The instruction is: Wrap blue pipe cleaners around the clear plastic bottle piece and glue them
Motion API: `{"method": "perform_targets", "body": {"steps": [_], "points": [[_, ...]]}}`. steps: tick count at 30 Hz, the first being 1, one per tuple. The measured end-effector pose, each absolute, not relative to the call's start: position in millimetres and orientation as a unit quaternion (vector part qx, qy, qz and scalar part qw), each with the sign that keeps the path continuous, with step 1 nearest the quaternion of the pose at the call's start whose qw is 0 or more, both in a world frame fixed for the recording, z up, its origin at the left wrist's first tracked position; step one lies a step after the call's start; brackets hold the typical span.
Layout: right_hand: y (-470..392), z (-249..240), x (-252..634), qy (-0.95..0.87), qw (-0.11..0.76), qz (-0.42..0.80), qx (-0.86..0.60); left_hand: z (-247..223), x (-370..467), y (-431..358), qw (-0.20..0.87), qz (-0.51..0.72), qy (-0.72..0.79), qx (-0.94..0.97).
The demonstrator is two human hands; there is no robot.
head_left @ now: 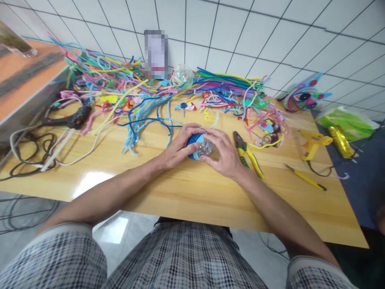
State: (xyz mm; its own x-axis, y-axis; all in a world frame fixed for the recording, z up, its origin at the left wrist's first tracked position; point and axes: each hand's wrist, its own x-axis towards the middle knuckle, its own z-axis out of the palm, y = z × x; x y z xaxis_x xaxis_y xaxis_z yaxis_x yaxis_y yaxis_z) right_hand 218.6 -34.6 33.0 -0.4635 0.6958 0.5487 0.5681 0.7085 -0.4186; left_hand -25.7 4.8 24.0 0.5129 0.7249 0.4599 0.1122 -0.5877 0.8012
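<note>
Near the middle of the wooden table [180, 188], a round object [205, 147] lies between my two hands, wrapped in dark and light blue pipe cleaners with a clear, shiny part facing right. My left hand [183, 146] curves round its left side, thumb across the blue wrapping. My right hand [224, 154] cups the clear end from the right, with its fingertips on the top and its thumb at the lower edge. Just right of my right hand lie pliers [248, 154] with yellow and green handles.
Piles of coloured pipe cleaners [111, 74] line the tiled wall. A black glue gun [70, 118] with cables lies left; a yellow glue gun [315, 144] and a yellow cutter [305, 176] lie right. A phone [155, 54] leans on the wall beside a clear ball [181, 76].
</note>
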Motion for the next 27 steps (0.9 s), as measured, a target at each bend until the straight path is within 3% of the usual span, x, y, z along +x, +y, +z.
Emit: {"method": "perform_targets", "body": {"steps": [9, 27], "points": [[-37.4, 34.2, 215.7, -0.860, 0.351, 0.066, -0.364, 28.8, -17.9, 3.6, 0.427, 0.448, 0.296, 0.728], [-43.1, 27.8, 205.9, -0.847, 0.356, 0.076, -0.387, 27.7, -17.0, 2.5, 0.439, 0.450, 0.293, 0.720]]}}
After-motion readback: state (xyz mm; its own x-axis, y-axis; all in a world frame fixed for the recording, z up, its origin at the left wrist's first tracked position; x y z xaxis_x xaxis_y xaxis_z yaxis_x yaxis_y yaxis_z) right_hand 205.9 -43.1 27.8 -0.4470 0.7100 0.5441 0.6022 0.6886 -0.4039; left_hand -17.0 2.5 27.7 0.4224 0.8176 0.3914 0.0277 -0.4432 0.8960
